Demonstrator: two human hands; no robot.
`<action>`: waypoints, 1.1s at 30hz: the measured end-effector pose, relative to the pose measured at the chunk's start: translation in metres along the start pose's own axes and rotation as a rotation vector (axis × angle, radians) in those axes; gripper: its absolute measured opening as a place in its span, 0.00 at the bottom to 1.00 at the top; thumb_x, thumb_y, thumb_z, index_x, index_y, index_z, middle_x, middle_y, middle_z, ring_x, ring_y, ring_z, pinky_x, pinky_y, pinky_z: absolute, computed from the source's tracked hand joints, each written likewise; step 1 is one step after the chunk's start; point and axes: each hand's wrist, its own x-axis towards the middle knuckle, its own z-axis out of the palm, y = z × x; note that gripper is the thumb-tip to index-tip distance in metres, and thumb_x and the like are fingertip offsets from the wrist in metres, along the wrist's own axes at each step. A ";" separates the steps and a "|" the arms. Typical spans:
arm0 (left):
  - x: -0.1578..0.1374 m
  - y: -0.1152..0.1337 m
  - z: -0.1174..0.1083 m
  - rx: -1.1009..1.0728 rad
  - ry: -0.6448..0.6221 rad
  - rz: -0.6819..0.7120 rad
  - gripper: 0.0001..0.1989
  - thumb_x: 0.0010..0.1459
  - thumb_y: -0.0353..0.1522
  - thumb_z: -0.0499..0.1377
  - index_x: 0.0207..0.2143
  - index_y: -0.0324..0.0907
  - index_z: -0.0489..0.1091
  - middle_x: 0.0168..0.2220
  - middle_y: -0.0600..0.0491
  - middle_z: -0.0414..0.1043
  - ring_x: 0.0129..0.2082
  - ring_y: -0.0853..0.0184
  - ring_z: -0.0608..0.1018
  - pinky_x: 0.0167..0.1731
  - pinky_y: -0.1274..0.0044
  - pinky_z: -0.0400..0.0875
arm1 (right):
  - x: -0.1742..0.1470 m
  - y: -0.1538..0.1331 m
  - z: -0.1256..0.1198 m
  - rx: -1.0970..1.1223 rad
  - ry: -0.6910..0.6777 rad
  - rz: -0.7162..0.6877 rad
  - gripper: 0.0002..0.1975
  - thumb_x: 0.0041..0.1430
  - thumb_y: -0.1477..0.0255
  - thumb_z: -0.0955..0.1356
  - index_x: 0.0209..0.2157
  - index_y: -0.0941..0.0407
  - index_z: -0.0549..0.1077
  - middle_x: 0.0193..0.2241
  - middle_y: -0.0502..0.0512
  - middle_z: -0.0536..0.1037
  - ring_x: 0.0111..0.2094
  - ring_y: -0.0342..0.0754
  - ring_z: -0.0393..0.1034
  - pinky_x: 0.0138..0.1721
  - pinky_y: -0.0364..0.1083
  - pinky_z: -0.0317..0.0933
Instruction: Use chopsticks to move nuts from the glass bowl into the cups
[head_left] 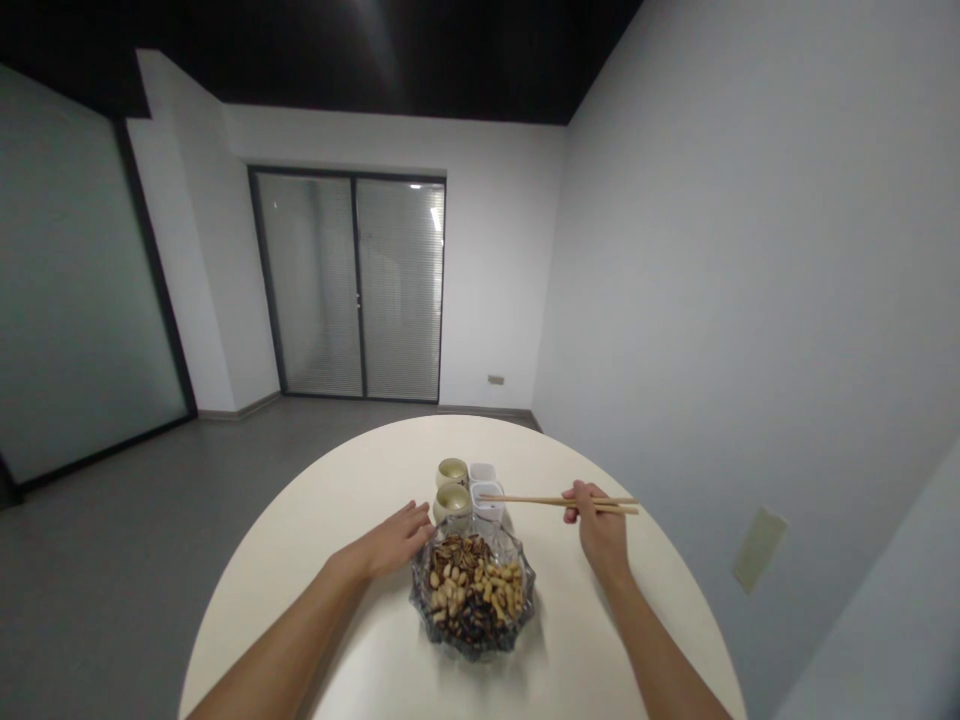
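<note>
In the head view a pair of wooden chopsticks [551, 501] is held in my right hand [596, 515], tips pointing left over the nearer white square cup [487, 513]. Whether the tips grip anything is too small to tell. My left hand [397, 537] lies with its fingers stretched out beside the rim of a cut-glass bowl [523, 600]; I cannot tell if they touch it. Brown seeds, pistachios [448, 590], peanuts [501, 586] and dark seeds [480, 618] fill the bowl in separate heaps. The nearer yellowish round cup [452, 502] stands just behind the bowl.
A second round cup [452, 470] and a second white cup [482, 472] stand behind the nearer pair. All rest on a round cream table [337, 500]. A white wall [712, 300] rises at the right, and a glass double door [360, 290] is across the room.
</note>
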 end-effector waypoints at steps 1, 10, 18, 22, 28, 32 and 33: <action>0.000 0.002 -0.001 -0.001 -0.001 0.000 0.30 0.70 0.49 0.37 0.50 0.41 0.71 0.59 0.46 0.68 0.65 0.57 0.60 0.68 0.64 0.44 | -0.001 -0.002 0.001 0.013 -0.013 -0.010 0.28 0.58 0.45 0.65 0.24 0.56 0.75 0.14 0.50 0.69 0.19 0.46 0.64 0.23 0.44 0.60; 0.003 0.005 0.000 -0.011 0.008 -0.007 0.32 0.69 0.52 0.37 0.51 0.42 0.70 0.59 0.47 0.68 0.65 0.57 0.60 0.67 0.63 0.45 | -0.014 -0.011 0.011 0.049 -0.274 0.010 0.29 0.57 0.44 0.66 0.24 0.56 0.77 0.15 0.52 0.72 0.19 0.46 0.66 0.22 0.43 0.61; 0.002 0.005 -0.003 -0.025 -0.009 -0.009 0.33 0.68 0.54 0.36 0.51 0.42 0.70 0.60 0.47 0.67 0.66 0.57 0.59 0.68 0.63 0.42 | -0.014 -0.014 0.010 -0.019 -0.344 -0.004 0.28 0.58 0.46 0.65 0.25 0.57 0.78 0.16 0.52 0.72 0.21 0.47 0.66 0.24 0.44 0.59; 0.002 0.007 -0.004 -0.047 -0.005 -0.011 0.31 0.68 0.53 0.38 0.48 0.42 0.71 0.59 0.47 0.68 0.66 0.56 0.59 0.68 0.63 0.43 | -0.014 -0.017 0.009 -0.092 -0.384 -0.017 0.26 0.59 0.49 0.66 0.23 0.57 0.78 0.17 0.52 0.72 0.21 0.47 0.66 0.24 0.44 0.58; 0.004 0.005 -0.003 -0.044 -0.013 -0.015 0.30 0.69 0.52 0.38 0.48 0.42 0.70 0.60 0.47 0.67 0.66 0.56 0.58 0.68 0.63 0.41 | -0.016 -0.019 0.009 -0.115 -0.402 -0.008 0.23 0.59 0.53 0.67 0.22 0.56 0.76 0.17 0.52 0.73 0.21 0.46 0.65 0.24 0.43 0.57; 0.003 0.005 -0.004 -0.063 -0.004 -0.002 0.28 0.69 0.50 0.39 0.49 0.43 0.70 0.59 0.48 0.68 0.66 0.57 0.58 0.68 0.63 0.42 | -0.016 -0.020 0.009 -0.122 -0.391 -0.001 0.23 0.60 0.53 0.66 0.23 0.56 0.77 0.16 0.52 0.73 0.21 0.46 0.66 0.24 0.43 0.58; 0.002 0.005 -0.004 -0.065 -0.002 -0.003 0.27 0.69 0.50 0.40 0.49 0.43 0.70 0.60 0.48 0.67 0.66 0.57 0.57 0.68 0.62 0.42 | -0.016 -0.020 0.008 -0.124 -0.382 -0.003 0.23 0.60 0.52 0.66 0.23 0.56 0.77 0.16 0.52 0.73 0.21 0.46 0.66 0.23 0.43 0.58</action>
